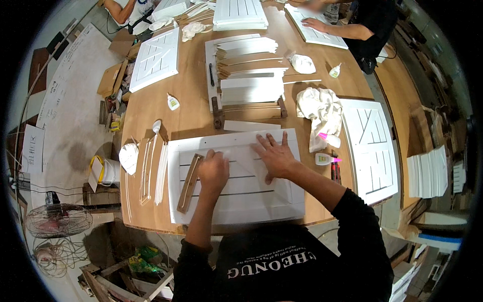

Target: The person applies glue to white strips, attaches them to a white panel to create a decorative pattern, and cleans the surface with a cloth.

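Note:
A white panel with dark grooves across it lies in front of me at the table's near edge. My left hand is closed in a fist low over the panel's left half. Whatever its fingers hold, if anything, is hidden. My right hand lies flat with spread fingers on the far right part of the panel. Just left of my left hand, a narrow wooden piece with a long slot rests at a slant on the panel. Thin white strips lie on the table left of the panel.
Glue bottles and a crumpled white cloth are to the right, near another grooved panel. Beyond my panel stands a rack of white slats. A co-worker's hand rests on a panel at the far right. A fan stands lower left.

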Available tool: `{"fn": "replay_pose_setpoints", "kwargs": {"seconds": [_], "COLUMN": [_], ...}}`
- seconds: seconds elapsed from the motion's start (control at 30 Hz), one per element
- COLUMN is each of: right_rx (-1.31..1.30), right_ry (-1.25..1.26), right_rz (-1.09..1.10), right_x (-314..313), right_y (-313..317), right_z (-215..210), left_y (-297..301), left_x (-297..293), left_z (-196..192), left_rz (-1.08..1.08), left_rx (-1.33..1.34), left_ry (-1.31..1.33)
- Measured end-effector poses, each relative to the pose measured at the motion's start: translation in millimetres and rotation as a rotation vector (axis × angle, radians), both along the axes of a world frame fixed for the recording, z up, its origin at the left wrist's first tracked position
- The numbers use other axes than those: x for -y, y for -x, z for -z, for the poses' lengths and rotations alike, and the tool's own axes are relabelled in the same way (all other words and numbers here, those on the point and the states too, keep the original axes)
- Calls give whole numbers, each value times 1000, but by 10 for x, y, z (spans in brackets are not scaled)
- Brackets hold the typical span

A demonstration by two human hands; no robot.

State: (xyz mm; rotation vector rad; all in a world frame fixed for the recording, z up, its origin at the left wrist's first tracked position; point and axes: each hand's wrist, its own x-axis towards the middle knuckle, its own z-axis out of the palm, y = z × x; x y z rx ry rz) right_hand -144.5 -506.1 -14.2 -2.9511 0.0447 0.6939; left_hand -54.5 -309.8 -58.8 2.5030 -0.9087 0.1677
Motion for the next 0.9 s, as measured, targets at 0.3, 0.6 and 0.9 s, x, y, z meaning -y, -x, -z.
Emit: {"fn": "replay_pose_setpoints", "kwargs": {"seconds": [0.3,0.6,0.9], "right_rx": [45,-8,29], "right_ry": [-19,-21,-14], "right_rz": [7,15,-8], "right_x": [0,1,-52], "right_y": [1,5,-37], "right_z": [47,-16,-13], "left_y": [-29,25,-48], "left_x": [53,130,-31], "left_z": [-79,-125,139], "left_rz": [3,-38,-47], "left_rx": [-71,-118,-73], "left_ry": [-53,-133,-32]}}
